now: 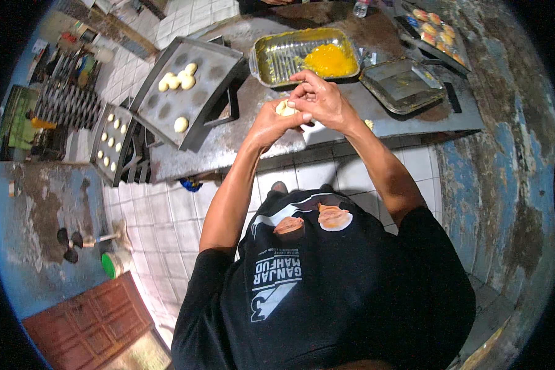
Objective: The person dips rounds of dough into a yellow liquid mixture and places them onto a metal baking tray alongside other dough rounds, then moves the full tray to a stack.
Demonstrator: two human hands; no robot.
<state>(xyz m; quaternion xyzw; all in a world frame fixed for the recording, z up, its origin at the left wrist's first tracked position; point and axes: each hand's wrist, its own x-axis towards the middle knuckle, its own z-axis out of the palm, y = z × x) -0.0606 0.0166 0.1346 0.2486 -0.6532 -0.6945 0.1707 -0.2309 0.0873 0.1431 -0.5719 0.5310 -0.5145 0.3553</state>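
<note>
Just in front of the table's near edge, my left hand is closed around a small pale piece of dough. My right hand meets it from the other side, thumb and fingers pinched at the dough's edge. Right behind my hands stands a ribbed metal pan with a soft yellow filling heaped in its right part. To the left, a dark baking tray bears several round dough balls, most of them grouped near its middle.
Farther left, a second tray holds rows of smaller dough balls. A shallow dark tray lies right of the pan. At the far right is a tray of topped buns, with a clear bottle at the back. A worn wall bounds the right side.
</note>
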